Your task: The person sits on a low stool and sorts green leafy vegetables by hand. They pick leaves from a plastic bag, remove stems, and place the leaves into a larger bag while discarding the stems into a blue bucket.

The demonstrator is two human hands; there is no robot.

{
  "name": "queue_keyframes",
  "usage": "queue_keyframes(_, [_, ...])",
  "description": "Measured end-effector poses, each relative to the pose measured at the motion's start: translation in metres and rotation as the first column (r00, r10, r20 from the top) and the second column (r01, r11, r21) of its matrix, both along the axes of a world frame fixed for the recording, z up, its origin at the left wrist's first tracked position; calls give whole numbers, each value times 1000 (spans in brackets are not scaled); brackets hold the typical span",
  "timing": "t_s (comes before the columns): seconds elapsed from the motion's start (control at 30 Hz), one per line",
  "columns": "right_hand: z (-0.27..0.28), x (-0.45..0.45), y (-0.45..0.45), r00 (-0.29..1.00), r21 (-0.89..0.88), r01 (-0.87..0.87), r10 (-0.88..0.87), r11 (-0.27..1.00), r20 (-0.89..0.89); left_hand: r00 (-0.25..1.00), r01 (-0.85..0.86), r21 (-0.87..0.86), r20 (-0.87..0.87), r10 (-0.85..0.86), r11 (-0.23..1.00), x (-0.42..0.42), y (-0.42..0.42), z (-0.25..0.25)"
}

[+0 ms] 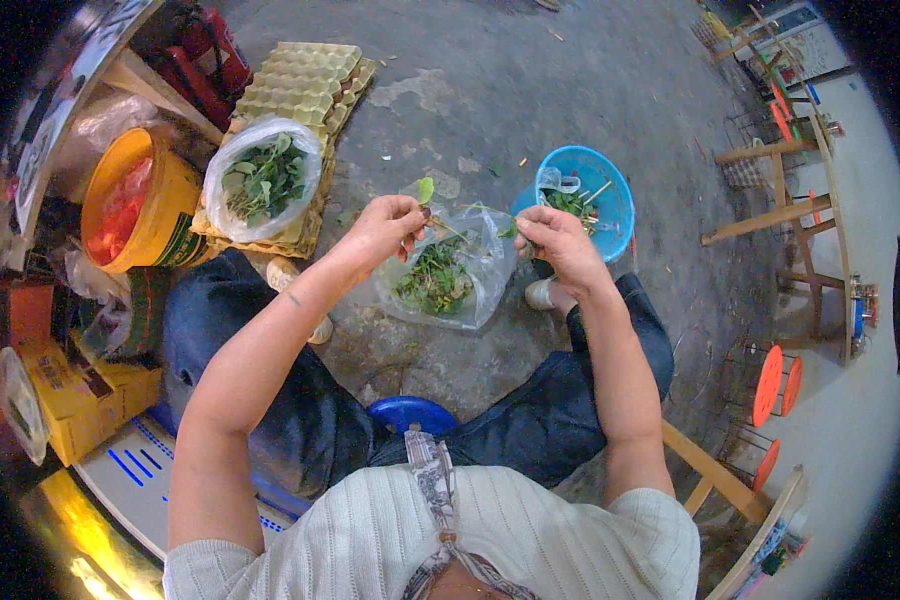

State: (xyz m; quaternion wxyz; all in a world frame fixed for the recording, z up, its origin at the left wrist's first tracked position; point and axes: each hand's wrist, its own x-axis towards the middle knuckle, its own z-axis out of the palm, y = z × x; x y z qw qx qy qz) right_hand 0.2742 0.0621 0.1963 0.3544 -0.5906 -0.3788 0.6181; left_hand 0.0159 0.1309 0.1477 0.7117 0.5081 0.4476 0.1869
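Note:
My left hand (390, 229) pinches a thin stem with a small green leaf (425, 190) standing up beyond its fingertips. Across the gap, my right hand (555, 238) grips a piece of leafy green stem (507, 229) between thumb and fingers. Whether both hands hold one same stem, I cannot tell. Under and between them, a clear plastic bag (487, 296) lies spread on the floor with a heap of leafy greens (436, 279) in it. Left of my left hand, a white plastic-lined bowl (216, 187) contains larger green leaves (266, 180).
The bowl rests on stacked egg trays (292, 79). A yellow bucket (169, 199) with red plastic inside stands left of them. Beyond my right hand is a blue bin (626, 202) holding leaves and sticks. Wooden tables (776, 210) and orange stools (767, 386) line the right side.

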Motion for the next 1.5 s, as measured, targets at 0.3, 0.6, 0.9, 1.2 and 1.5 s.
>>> queue_keyframes(0.3, [3, 0, 3, 998, 19, -31, 30, 999, 53, 999, 14, 135, -52, -7, 991, 2, -2, -6])
queue_keyframes(0.6, [2, -11, -1, 948, 57, -304, 296, 951, 120, 995, -104, 116, 10, 104, 988, 7, 0, 5])
queue_keyframes(0.9, [-20, -31, 3, 962, 233, -191, 135, 954, 236, 980, 92, 82, 168, -105, 992, 18, -16, 10])
queue_keyframes(1.2, [-9, -39, 0, 984, 80, -178, 176, 981, 24, 967, -89, -42, 236, 96, 995, 14, -13, 5])
queue_keyframes(1.5, [-14, -15, 7, 976, 180, 80, -113, 980, 185, 924, -161, -204, 314, 220, 966, 6, -9, 5])
